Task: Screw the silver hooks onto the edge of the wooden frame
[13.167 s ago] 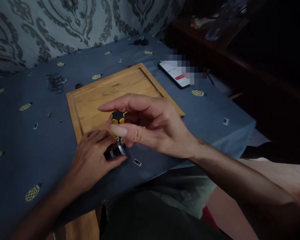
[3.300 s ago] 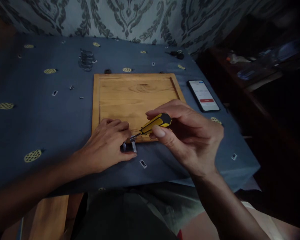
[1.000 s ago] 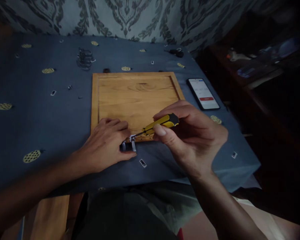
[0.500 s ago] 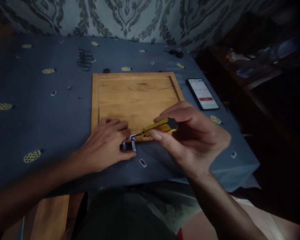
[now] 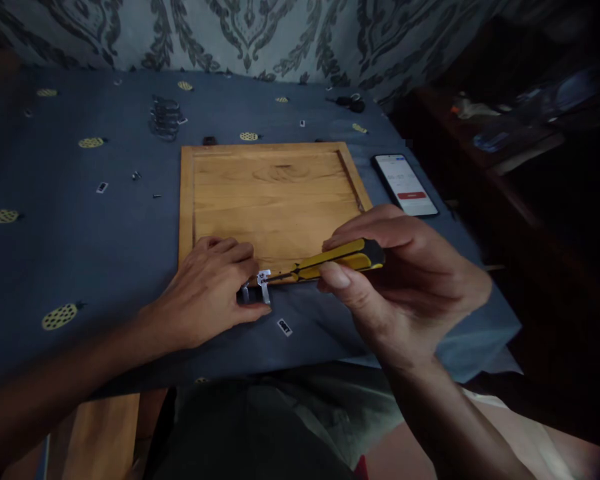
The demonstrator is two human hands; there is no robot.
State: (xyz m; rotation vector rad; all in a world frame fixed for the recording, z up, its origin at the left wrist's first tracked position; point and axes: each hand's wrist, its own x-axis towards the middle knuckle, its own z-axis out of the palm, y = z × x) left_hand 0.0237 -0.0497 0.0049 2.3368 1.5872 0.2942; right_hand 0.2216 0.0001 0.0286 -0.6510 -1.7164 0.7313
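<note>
In the head view, the right hand pinches the screwdriver, tip at the hinge; the left hand grips that hinge at the near edge of the board. Good control probably wants firm bracing and the low-tilted shaft aligned, pressed lightly inward.

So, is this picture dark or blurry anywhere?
Head view: dim overall, with the right edge almost black; the phone has a lit screen, its small text unreadable; the yellow-and-black screwdriver in the right hand stands out; the metal fitting at the left hand shows pale highlights, fine detail unclear.
</note>
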